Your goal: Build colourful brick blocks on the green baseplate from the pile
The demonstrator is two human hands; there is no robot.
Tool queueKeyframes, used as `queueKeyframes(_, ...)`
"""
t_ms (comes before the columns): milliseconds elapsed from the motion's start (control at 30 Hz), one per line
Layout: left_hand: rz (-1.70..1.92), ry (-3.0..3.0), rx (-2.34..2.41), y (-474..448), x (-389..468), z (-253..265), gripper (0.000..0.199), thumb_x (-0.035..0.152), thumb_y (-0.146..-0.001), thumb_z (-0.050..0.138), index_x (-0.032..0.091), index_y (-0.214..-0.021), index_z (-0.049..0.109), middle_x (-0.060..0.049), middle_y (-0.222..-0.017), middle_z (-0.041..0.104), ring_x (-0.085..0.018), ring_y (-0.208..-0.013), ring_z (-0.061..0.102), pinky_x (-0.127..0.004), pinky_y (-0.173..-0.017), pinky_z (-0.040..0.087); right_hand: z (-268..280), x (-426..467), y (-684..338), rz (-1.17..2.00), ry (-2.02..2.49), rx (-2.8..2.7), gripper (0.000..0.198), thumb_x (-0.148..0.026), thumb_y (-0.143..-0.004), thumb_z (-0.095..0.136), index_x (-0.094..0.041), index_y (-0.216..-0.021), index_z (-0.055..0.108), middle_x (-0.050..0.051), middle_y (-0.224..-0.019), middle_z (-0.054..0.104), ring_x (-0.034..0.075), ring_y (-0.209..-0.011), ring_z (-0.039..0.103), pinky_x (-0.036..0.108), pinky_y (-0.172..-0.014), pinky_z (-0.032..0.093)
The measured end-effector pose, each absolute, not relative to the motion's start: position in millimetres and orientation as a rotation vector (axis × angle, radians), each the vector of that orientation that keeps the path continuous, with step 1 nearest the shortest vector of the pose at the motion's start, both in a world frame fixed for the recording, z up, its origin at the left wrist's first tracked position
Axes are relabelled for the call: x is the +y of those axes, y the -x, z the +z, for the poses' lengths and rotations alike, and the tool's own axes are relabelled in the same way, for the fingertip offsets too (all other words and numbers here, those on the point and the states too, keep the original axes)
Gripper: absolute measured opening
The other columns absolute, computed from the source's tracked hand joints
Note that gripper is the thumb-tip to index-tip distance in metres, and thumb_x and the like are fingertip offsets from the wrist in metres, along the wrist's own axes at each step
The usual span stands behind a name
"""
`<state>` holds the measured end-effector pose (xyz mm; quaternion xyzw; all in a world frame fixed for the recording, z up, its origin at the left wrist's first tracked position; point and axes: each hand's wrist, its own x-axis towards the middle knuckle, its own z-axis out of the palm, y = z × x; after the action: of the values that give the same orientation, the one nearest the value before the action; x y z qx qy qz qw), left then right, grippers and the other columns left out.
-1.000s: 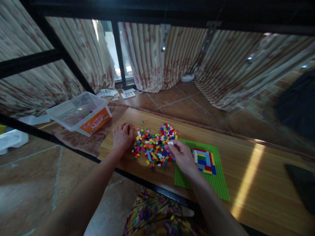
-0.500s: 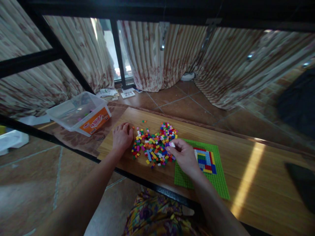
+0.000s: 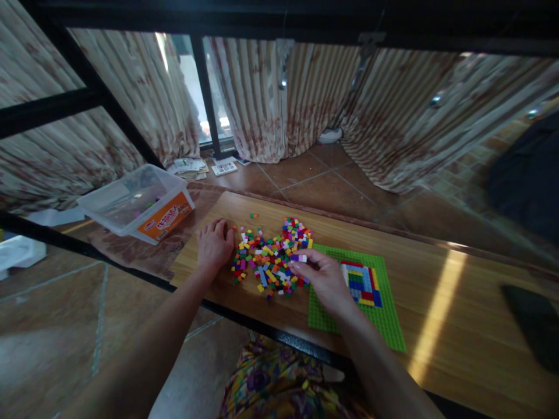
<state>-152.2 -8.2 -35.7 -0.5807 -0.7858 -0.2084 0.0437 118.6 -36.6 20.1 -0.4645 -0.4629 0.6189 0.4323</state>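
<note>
My right hand [image 3: 326, 279] pinches a small purple-and-white toy brick piece [image 3: 299, 258] between thumb and fingers, above the right side of a loose pile of colourful toy bricks [image 3: 271, 262]; whether it is one brick or two I cannot tell. Its wrist passes over a green studded baseplate [image 3: 388, 314]. On that plate sits a flat block of joined bricks [image 3: 365, 285] in red, yellow, blue, green and white, partly behind my hand. My left hand [image 3: 215, 245] rests on the table at the pile's left edge, fingers loosely bent and apart, holding nothing I can see.
The wooden table [image 3: 437, 291] carries a dark flat object [image 3: 530, 323] at its right end. Left of the table stands a clear plastic box [image 3: 131, 203] with an orange label. Papers [image 3: 190, 167] lie beyond it on the floor, near the striped curtains [image 3: 262, 99].
My right hand has shifted slightly, and the piece between its fingers has turned, so its purple part now shows beside the white. My left hand stays in place on the table.
</note>
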Motion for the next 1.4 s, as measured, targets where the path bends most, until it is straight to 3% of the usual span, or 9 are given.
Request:
queueKeyframes(133,-0.626,1.779,-2.395,152.7,-7.9,-35.6,0.04,0.034,-0.092,0.045,0.016,-0.123,0.062,-0.014,-0.131,0.062,-0.033,-0.121,0.055,-0.048,-0.104,0.039,24.0,-38.7,-117.6,1.651,1.113,-1.084,0.037,-0.046,-0.061,0.085,-0.021,-0.08,0.068,0.002,-0.075,0.073,0.02,-0.075,0.072,0.033,-0.071,0.059)
queueKeyframes(333,-0.621,1.775,-2.399,151.3,-9.1,-33.2,0.039,0.035,-0.093,0.044,0.017,-0.122,0.062,-0.014,-0.131,0.062,-0.033,-0.119,0.056,-0.048,-0.102,0.04,26.7,-40.9,-115.0,1.708,1.1,-1.046,0.042,-0.049,-0.061,0.084,-0.021,-0.089,0.07,0.003,-0.076,0.074,0.019,-0.067,0.07,0.031,-0.061,0.058)
queueKeyframes(633,-0.629,1.769,-2.404,152.2,-9.3,-33.8,0.039,0.033,-0.092,0.045,0.017,-0.122,0.062,-0.014,-0.131,0.062,-0.033,-0.121,0.055,-0.047,-0.104,0.04,22.3,-46.1,-115.2,1.595,1.077,-1.121,0.033,-0.046,-0.068,0.079,-0.022,-0.09,0.078,-0.006,-0.053,0.054,0.008,-0.049,0.039,0.023,-0.046,0.032)
queueKeyframes(867,-0.612,1.771,-2.388,152.8,-9.0,-35.1,0.04,0.033,-0.092,0.044,0.015,-0.122,0.063,-0.014,-0.131,0.062,-0.034,-0.12,0.056,-0.048,-0.104,0.04,24.3,-47.8,-114.0,1.623,1.086,-1.076,0.034,-0.048,-0.067,0.08,-0.021,-0.086,0.078,-0.002,-0.062,0.066,0.009,-0.054,0.05,0.023,-0.051,0.041)
queueKeyframes(1100,-0.619,1.772,-2.378,154.0,-8.0,-36.7,0.039,0.034,-0.092,0.046,0.016,-0.122,0.062,-0.014,-0.13,0.063,-0.033,-0.119,0.056,-0.047,-0.104,0.039,24.0,-48.1,-115.5,1.617,1.086,-1.151,0.034,-0.051,-0.074,0.074,-0.02,-0.088,0.074,0.006,-0.083,0.077,0.017,-0.064,0.067,0.026,-0.053,0.051)
queueKeyframes(1400,-0.585,1.78,-2.402,152.0,-8.4,-32.8,0.039,0.034,-0.093,0.045,0.015,-0.122,0.062,-0.014,-0.13,0.063,-0.033,-0.12,0.055,-0.048,-0.104,0.038,22.2,-49.8,-114.0,1.6,1.122,-1.156,0.039,-0.054,-0.072,0.073,-0.018,-0.085,0.069,0.004,-0.07,0.074,0.012,-0.045,0.059,0.022,-0.038,0.045)
